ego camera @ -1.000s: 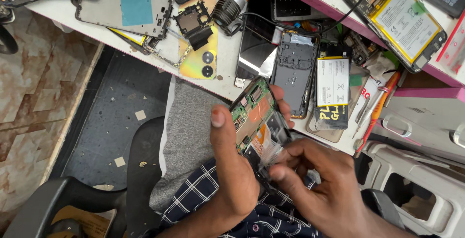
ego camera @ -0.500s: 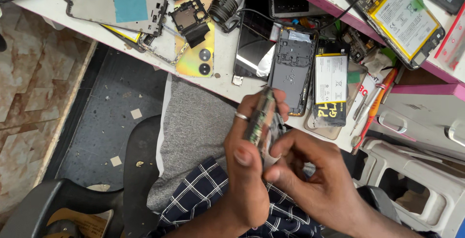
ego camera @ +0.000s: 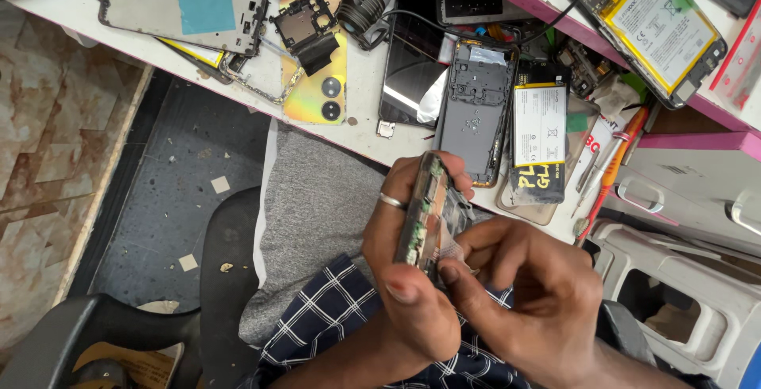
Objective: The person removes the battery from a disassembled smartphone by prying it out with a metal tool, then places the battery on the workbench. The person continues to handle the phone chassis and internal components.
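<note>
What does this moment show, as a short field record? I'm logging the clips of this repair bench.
left hand: holds a green circuit board edge-on
right hand: fingertips at the board's lower part
bench: white, with an open phone body, a loose battery and a yellow back cover
lap: grey cloth

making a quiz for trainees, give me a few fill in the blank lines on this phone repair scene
1. The left hand holds a green circuit ____.
2. The ring sits on the ____ hand.
3. The right hand pinches the board from the ____ side.
4. The open phone lies on the white ____.

Missing words: board; left; right; bench
</note>
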